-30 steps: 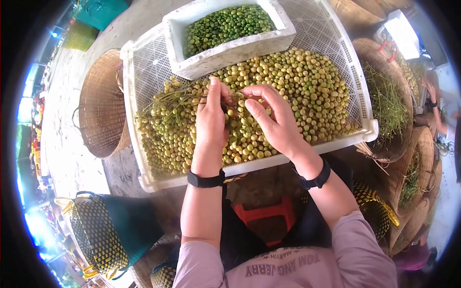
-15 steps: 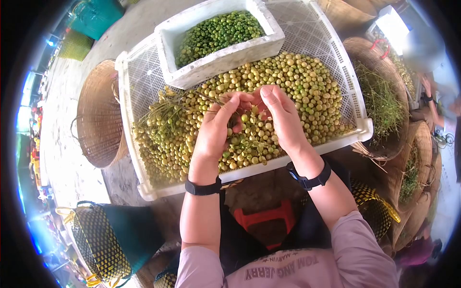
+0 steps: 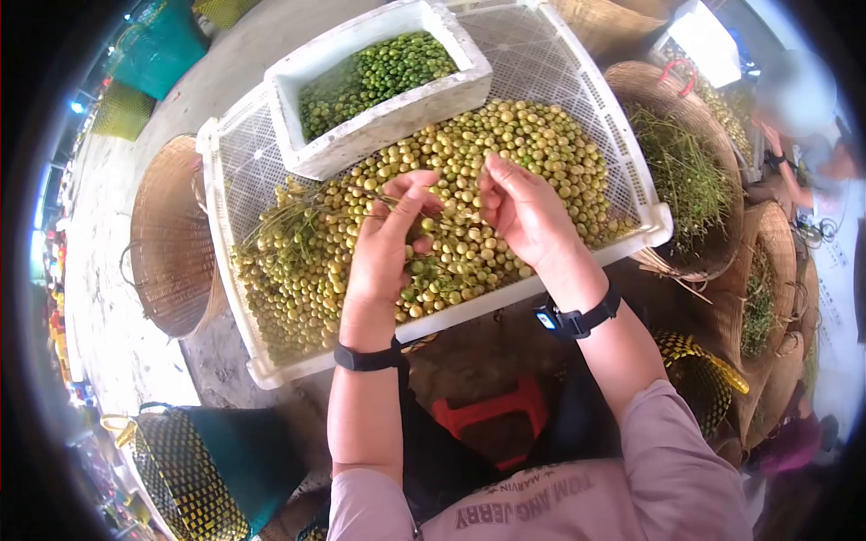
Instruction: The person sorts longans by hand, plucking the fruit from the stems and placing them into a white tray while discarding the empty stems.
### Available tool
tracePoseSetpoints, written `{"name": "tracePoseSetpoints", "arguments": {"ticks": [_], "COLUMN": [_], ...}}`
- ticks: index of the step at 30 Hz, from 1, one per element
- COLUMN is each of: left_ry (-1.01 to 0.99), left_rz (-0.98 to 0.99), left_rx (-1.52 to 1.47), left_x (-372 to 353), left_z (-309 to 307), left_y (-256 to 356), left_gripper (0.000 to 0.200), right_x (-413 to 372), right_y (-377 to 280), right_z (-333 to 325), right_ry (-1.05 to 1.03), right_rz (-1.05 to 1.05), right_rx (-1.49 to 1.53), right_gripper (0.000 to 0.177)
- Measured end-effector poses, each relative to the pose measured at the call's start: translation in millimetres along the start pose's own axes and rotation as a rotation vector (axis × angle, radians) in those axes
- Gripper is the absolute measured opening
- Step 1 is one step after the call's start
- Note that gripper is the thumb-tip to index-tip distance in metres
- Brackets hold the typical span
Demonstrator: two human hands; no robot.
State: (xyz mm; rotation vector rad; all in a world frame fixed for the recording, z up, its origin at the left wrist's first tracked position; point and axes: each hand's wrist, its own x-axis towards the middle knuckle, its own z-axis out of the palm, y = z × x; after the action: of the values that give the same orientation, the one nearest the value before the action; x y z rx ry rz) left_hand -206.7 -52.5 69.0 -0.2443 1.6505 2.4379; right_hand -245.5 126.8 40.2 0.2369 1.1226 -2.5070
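- Grey concrete floor (image 3: 244,45) spreads behind and to the left of the white tray (image 3: 456,317), with a bright patch of light on the left side.
- Left hand (image 3: 383,239): above the middle of the tray, half closed, thumb and fingers curled around a thin twig (image 3: 365,193) that runs out toward the tray's left side.
- Right hand (image 3: 528,212): above the tray, apart from the left one, palm turned inward, fingers bent with the thumb close to them; I cannot tell whether something small is between the tips.
- Wrists: a plain black band (image 3: 368,358) on the left, a watch (image 3: 577,320) with a lit face on the right.
- Small round fruit (image 3: 550,144), yellow to green, lies loose across much of the tray, under and around both hands.
- Sprigs (image 3: 289,230) with fruit on them are heaped at the tray's left part.
- Foam box (image 3: 388,122): set at the tray's far left part, slightly askew, holding darker green fruit (image 3: 383,77).
- Wicker basket (image 3: 171,239) stands left of the tray.
- Round basket (image 3: 622,86) right of the tray holds a tangle of green stems (image 3: 686,180).
- Red stool (image 3: 492,410) shows below the tray's near edge, between the person's legs.
- Checkered basket (image 3: 185,469), black and yellow, is nearer than the tray's left corner.
- Another person's arm (image 3: 787,171), with a dark wristband, shows well to the tray's right.
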Motion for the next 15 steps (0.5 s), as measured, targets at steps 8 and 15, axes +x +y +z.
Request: {"name": "tracePoseSetpoints", "arguments": {"ticks": [8,15], "left_ry": [-0.016,-0.008], "left_rz": [-0.018,-0.07], "left_rx": [-0.233,-0.321], "left_x": [-11,-23], "left_z": [-5,-2], "left_y": [1,10], "left_gripper": [0.027,0.036], "right_x": [-24,-55], "right_y": [-128,-172], "right_z": [-106,-96], "right_ry": [0.546,0.741], "right_rz": [-0.775,-1.151], "right_rx": [-0.508,-1.423], "right_gripper": [0.016,0.04]}}
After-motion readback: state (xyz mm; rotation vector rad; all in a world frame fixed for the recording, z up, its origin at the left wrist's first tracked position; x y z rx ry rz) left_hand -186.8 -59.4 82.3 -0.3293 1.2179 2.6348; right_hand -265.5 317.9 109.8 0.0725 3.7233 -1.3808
